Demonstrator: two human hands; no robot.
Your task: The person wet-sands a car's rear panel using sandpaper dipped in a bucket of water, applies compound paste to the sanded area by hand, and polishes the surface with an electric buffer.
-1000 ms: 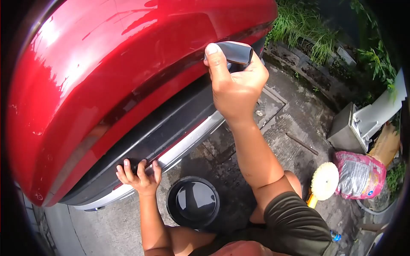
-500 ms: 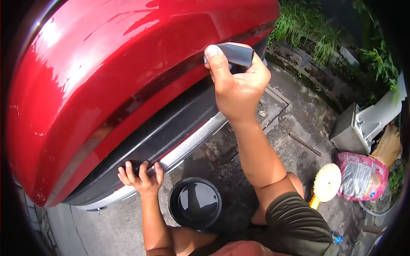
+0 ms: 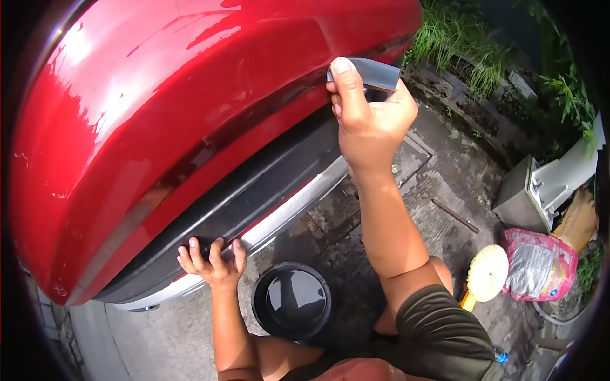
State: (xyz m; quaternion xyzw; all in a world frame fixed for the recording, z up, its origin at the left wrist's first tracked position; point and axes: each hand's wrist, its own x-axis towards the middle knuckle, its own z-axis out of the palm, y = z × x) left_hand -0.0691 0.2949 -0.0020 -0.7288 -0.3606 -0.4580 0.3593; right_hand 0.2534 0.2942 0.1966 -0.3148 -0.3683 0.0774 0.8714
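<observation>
My right hand (image 3: 375,127) pinches a folded dark grey sheet of what looks like sandpaper (image 3: 376,73) between thumb and fingers. It is up by the far end of the red car body (image 3: 190,82), and part of the sheet curls out over the fingers. Whether the sheet touches the paint I cannot tell. Lower down, my left hand (image 3: 216,267) rests with spread fingers on the black and silver bumper (image 3: 254,190) and holds nothing. Just right of that hand, a black bucket (image 3: 259,305) with water in it stands on the ground.
On the wet concrete to the right lie a polisher with a cream pad (image 3: 487,273), a pink and silver bag (image 3: 540,263) and a thin stick (image 3: 455,215). Behind them is a grey metal box (image 3: 524,193). Grass (image 3: 457,44) grows along a low kerb at the far side.
My right hand has moved to the right and slightly up in view, carrying the sandpaper along the car. My left hand stays at the same place on the bumper.
</observation>
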